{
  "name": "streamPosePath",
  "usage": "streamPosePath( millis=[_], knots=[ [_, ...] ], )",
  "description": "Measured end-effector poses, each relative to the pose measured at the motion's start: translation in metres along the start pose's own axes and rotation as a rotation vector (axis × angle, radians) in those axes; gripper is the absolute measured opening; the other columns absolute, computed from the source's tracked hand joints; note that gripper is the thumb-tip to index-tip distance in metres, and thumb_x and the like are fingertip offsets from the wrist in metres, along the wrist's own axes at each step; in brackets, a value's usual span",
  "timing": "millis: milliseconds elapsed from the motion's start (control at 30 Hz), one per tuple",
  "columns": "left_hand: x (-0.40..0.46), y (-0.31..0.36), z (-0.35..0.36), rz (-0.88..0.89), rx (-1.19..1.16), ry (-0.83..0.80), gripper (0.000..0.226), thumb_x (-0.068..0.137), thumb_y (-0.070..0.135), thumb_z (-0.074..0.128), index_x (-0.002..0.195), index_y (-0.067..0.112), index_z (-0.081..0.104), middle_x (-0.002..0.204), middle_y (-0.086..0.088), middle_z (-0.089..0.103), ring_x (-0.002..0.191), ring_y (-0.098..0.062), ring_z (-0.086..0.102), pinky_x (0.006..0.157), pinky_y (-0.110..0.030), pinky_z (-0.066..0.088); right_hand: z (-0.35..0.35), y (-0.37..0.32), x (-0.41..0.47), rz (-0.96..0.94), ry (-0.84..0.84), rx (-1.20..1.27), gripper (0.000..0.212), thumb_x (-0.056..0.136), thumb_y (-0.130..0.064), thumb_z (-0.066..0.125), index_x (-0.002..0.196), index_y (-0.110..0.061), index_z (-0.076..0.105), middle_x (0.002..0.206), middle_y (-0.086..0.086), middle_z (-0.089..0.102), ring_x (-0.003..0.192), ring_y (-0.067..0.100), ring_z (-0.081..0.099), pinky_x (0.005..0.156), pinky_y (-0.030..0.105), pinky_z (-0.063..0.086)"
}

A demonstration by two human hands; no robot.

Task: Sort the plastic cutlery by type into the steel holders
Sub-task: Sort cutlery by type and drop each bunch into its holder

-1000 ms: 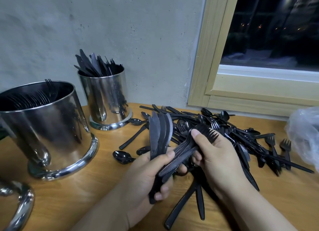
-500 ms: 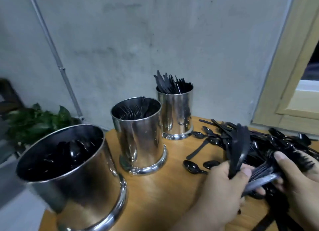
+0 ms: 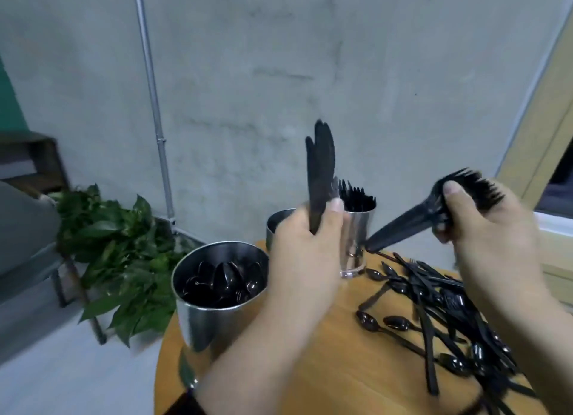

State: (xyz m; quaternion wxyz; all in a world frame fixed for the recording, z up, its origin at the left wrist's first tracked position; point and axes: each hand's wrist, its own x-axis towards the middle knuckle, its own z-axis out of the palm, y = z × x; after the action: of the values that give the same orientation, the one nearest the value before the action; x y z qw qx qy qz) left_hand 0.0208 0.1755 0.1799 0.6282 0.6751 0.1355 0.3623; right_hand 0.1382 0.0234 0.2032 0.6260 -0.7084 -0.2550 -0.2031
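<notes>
My left hand (image 3: 305,247) is raised above the worktop (image 3: 335,362), its grip closed around the handles of a bunch of knives (image 3: 321,172). The blades stand nearly upright above my thumb, tips toward the wall (image 3: 248,73); the handle ends are hidden inside my palm.

My right hand (image 3: 483,228) is also lifted, its grip closed on a bunch of forks (image 3: 434,211). The tines fan out past my thumb to the upper right. The handles slope down to the left, and their ends sit just beside the far holder (image 3: 359,222); contact cannot be judged.

Three steel holders stand along the left of the worktop. The near holder (image 3: 198,315) contains spoons, bowls upward. The middle holder (image 3: 279,225) is mostly hidden behind my left hand; contents not visible. The far holder has black cutlery standing up out of it, too blurred to tell the type.

The unsorted pile (image 3: 440,303) lies on the worktop below my right hand, with two loose spoons (image 3: 387,321) at its left edge.

Beyond the worktop's left edge is a leafy plant (image 3: 117,253), and a metal pipe (image 3: 152,82) runs up the wall.
</notes>
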Motion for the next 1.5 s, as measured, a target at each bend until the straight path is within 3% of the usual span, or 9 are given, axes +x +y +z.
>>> streamPosePath(
  millis=[233,500,567,667,833,1067,1167,1300,1500],
  knots=[
    [0.027,0.015,-0.097,-0.128,-0.057,0.045,0.027,0.102,0.036,0.060,0.092,0.012,0.067,0.051,0.008,0.036,0.042,-0.009,0.028,0.040,-0.022,0.022,0.115,-0.013,0.046,-0.126,-0.124,-0.183,0.010,0.101,-0.026,0.058,0.094,-0.018,0.058,0.069,-0.005,0.058,0.067,0.020,0.054,0.061,0.032,0.038],
    [0.030,-0.002,-0.129,-0.177,-0.094,-0.067,0.027,0.101,0.034,0.060,0.092,0.010,0.066,0.051,0.011,0.035,0.042,-0.008,0.026,0.040,-0.021,0.021,0.156,0.046,0.015,-0.004,-0.544,-0.695,0.057,0.082,-0.064,0.068,0.111,-0.015,0.070,0.107,0.004,0.067,0.103,0.024,0.063,0.086,0.039,0.052],
    [0.030,-0.005,-0.131,-0.200,-0.092,-0.106,0.027,0.101,0.034,0.061,0.089,0.010,0.066,0.052,0.009,0.035,0.043,-0.009,0.025,0.041,-0.022,0.019,0.143,0.039,0.010,-0.029,-0.465,-0.617,0.072,0.082,-0.067,0.065,0.130,-0.013,0.064,0.125,0.003,0.062,0.116,0.020,0.058,0.100,0.036,0.048],
    [0.031,-0.008,-0.130,-0.213,-0.092,-0.172,0.029,0.100,0.034,0.062,0.086,0.009,0.067,0.055,0.004,0.034,0.043,-0.011,0.024,0.042,-0.025,0.016,0.121,0.013,0.006,-0.031,-0.337,-0.391,0.045,0.090,-0.058,0.060,0.118,-0.024,0.070,0.109,-0.009,0.069,0.097,0.006,0.062,0.085,0.026,0.049],
    [0.027,0.003,-0.108,-0.287,-0.041,-0.372,0.033,0.100,0.036,0.061,0.080,0.010,0.065,0.053,0.002,0.028,0.041,-0.012,0.023,0.039,-0.020,0.019,0.104,-0.041,-0.011,0.097,-0.697,0.117,0.034,0.091,-0.054,0.056,0.108,-0.028,0.070,0.076,-0.001,0.062,0.062,0.017,0.049,0.058,0.030,0.042],
    [0.027,0.017,-0.076,-0.285,0.183,-0.650,0.036,0.099,0.037,0.062,0.077,0.010,0.068,0.047,-0.001,0.032,0.036,-0.016,0.025,0.044,-0.024,0.025,0.082,-0.062,-0.011,0.197,-0.742,0.206,0.042,0.085,-0.045,0.070,0.096,-0.005,0.068,0.057,0.003,0.044,0.057,0.022,0.035,0.054,0.033,0.032],
    [0.033,0.020,-0.061,-0.222,0.226,-0.667,0.036,0.096,0.044,0.067,0.092,0.007,0.069,0.051,0.002,0.048,0.041,-0.016,0.044,0.046,-0.027,0.038,0.066,-0.059,-0.006,0.213,-0.673,0.166,0.026,0.095,-0.032,0.064,0.090,-0.007,0.070,0.059,0.004,0.044,0.059,0.025,0.037,0.061,0.038,0.037],
    [0.059,0.017,-0.049,0.019,0.431,-0.431,0.024,0.096,0.052,0.063,0.115,0.037,0.065,0.101,0.016,0.069,0.091,-0.001,0.065,0.077,-0.020,0.048,0.044,-0.053,0.030,0.148,-0.250,0.138,0.029,0.099,-0.028,0.061,0.099,0.000,0.067,0.062,0.002,0.048,0.057,0.015,0.043,0.058,0.030,0.038],
    [0.099,0.016,-0.039,0.085,0.788,-0.437,0.016,0.102,0.032,0.055,0.115,0.033,0.065,0.105,0.007,0.069,0.082,-0.013,0.064,0.072,-0.029,0.049,0.059,0.008,0.088,0.104,-0.065,-0.077,0.032,0.099,-0.037,0.058,0.089,-0.006,0.063,0.064,0.000,0.052,0.060,0.018,0.044,0.062,0.037,0.035]
  ],
)
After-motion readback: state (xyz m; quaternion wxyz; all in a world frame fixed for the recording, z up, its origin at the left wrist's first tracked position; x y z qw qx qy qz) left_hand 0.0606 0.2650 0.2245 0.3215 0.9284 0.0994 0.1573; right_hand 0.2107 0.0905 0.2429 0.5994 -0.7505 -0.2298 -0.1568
